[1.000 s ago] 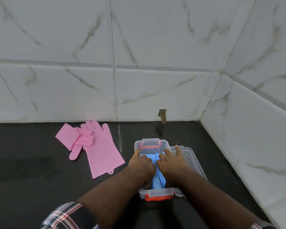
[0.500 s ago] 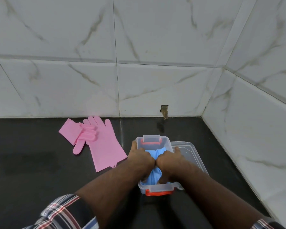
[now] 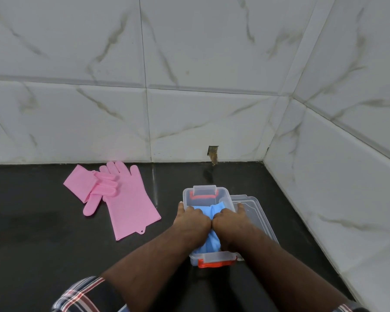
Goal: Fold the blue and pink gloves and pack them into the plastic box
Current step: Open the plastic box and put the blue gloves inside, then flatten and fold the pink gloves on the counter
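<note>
1. Both hands are down in the clear plastic box (image 3: 208,192) – left hand (image 3: 193,219) and right hand (image 3: 231,220) side by side, knuckles nearly touching in the middle.
2. Grip state: both have their fingers curled down into the blue gloves (image 3: 208,240), pressing the bundle into the box. The left thumb sits outside the box's left wall, the right thumb pokes out over the right rim. Fingertips are buried in the blue stuff, so how tight the hold is I can't say.
3. The blue gloves are inside the box, bunched up – a bit shows in front of the knuckles and a longer fold runs back between the wrists toward the near end.
4. The box has an orange-red latch (image 3: 214,264) at the near end and another at the far end, seen through the plastic.
5. The clear lid (image 3: 253,212) lies flat just to the right of the box, touching it or close to it, partly under the right forearm.
6. The pink gloves (image 3: 122,197) are still out on the black worktop (image 3: 32,233), off to the left, well apart from the box. One lies flat with fingers pointing at the wall, the other lies across its upper left part.
7. White marble-look tiles (image 3: 212,64) behind and on the right, with a small chipped hole (image 3: 213,154) at the base of the back wall.
8. Plaid sleeves (image 3: 83,296) are visible at the bottom edge.
</note>
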`<state>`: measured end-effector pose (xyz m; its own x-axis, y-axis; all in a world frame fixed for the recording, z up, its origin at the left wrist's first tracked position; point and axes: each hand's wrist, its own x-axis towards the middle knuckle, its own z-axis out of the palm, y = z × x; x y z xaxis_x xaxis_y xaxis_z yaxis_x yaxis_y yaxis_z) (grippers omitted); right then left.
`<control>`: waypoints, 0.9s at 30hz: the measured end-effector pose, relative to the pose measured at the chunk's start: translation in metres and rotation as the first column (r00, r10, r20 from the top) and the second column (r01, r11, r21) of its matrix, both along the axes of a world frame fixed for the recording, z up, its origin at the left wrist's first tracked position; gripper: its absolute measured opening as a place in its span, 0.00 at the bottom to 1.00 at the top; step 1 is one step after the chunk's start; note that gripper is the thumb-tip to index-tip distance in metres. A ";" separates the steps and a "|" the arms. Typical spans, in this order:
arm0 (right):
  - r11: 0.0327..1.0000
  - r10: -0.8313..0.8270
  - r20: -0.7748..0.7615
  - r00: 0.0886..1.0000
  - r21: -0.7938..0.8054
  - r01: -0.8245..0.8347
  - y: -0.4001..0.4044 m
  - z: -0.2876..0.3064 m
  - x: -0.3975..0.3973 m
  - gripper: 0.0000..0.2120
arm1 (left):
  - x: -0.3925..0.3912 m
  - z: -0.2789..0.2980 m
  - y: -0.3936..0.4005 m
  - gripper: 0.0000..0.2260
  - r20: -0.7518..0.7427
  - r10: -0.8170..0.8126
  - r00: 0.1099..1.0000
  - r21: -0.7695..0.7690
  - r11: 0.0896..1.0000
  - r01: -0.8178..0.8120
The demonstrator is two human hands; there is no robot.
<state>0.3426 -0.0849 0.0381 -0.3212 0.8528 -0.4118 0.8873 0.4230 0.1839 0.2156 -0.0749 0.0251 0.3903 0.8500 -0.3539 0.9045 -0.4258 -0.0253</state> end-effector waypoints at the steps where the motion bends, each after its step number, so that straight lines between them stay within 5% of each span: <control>1: 1.000 -0.009 0.015 1.000 0.001 0.009 0.001 0.001 0.005 0.23 | 0.006 0.000 0.001 0.23 0.012 -0.006 1.000 0.010 1.000 0.006; 8: 0.991 -0.107 0.157 0.982 -0.065 0.118 0.013 0.002 0.037 0.28 | 0.036 0.003 -0.001 0.14 0.188 -0.031 0.982 0.069 0.997 0.019; 13: 0.983 -0.157 0.182 0.971 -0.063 0.171 0.012 0.014 0.040 0.28 | 0.028 0.002 -0.009 0.13 0.453 -0.054 0.890 0.216 0.975 -0.050; 16: 0.981 -0.173 0.007 0.985 0.094 0.171 0.014 0.027 0.029 0.19 | 0.007 0.004 -0.009 0.16 0.577 -0.031 0.816 0.237 0.963 -0.131; 21: 0.908 -0.149 -0.347 0.926 0.322 0.267 0.018 0.043 -0.022 0.09 | -0.044 0.002 -0.014 0.15 0.575 0.090 0.813 0.241 0.931 -0.274; 27: 0.985 -0.100 -0.524 0.846 0.069 0.159 -0.001 0.018 -0.097 0.10 | -0.103 -0.019 -0.024 0.14 0.452 0.264 0.852 0.161 0.915 -0.369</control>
